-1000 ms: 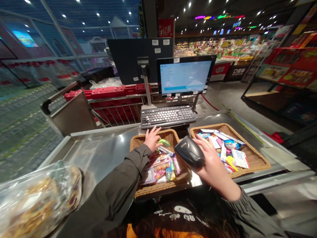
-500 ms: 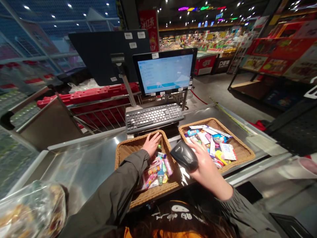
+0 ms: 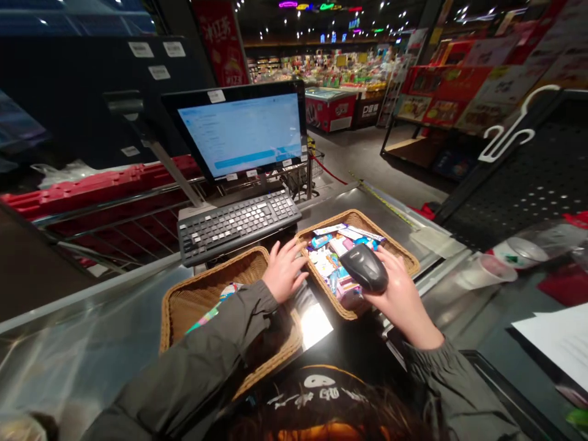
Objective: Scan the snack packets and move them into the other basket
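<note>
My right hand [image 3: 400, 295] is wrapped round a black barcode scanner [image 3: 366, 267], holding it over the right wicker basket [image 3: 408, 262]. Small colourful packets [image 3: 328, 260] fill much of that basket. Fingers spread and with nothing in them, my left hand [image 3: 285, 271] hovers between the two baskets, near the right one's left rim. Below my left forearm stands the left wicker basket [image 3: 177, 309]. A few small packets [image 3: 204, 318] show in it, and my sleeve hides the rest.
A keyboard [image 3: 239, 220] and a lit screen [image 3: 243, 131] stand behind the baskets, with a second monitor [image 3: 82, 92] at left. Cups [image 3: 489, 272] and paper sheets [image 3: 558, 343] lie at right. A white hanger [image 3: 519, 131] hangs on a black panel.
My left hand has moved from over the left basket's contents rightward to the gap beside the right basket. The scanner now sits over the right basket. The view has turned right.
</note>
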A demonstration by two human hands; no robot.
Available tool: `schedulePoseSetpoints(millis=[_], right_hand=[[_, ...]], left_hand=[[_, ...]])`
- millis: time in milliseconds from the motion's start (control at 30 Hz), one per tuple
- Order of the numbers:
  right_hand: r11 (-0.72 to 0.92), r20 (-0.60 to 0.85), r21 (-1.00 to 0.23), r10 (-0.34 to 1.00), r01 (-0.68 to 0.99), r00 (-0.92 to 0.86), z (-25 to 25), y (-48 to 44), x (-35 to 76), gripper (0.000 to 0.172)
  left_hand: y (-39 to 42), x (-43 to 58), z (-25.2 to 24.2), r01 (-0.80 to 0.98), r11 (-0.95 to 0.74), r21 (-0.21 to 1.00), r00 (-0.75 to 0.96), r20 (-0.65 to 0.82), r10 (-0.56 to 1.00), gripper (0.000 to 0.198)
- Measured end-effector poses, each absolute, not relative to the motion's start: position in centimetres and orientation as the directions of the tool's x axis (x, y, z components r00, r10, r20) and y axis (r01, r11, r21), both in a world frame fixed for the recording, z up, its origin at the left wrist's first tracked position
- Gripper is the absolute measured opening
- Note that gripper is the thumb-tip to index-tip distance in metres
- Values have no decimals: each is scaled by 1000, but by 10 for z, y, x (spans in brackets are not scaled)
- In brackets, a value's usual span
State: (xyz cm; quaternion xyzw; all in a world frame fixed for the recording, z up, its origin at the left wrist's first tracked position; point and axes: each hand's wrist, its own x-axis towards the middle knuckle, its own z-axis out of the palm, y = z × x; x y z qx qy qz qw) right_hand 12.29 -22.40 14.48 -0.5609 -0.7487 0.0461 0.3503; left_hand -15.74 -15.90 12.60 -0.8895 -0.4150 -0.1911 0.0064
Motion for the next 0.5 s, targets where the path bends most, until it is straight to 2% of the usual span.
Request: schedulePoseSetpoints(millis=[133, 233, 500], right_hand=[[297, 503, -433, 863, 851, -45, 146, -226, 157, 49], [290, 514, -420, 857, 860, -38, 147, -229, 170, 46], [296, 485, -440, 873, 848, -53, 146, -229, 182, 42]], left_hand=[[-154, -95, 116, 622, -743, 245, 739, 127, 661, 25], [-149, -53, 104, 580, -760, 293, 795, -2, 606, 23], [-140, 10, 62, 562, -792, 239, 807, 50, 589, 13]])
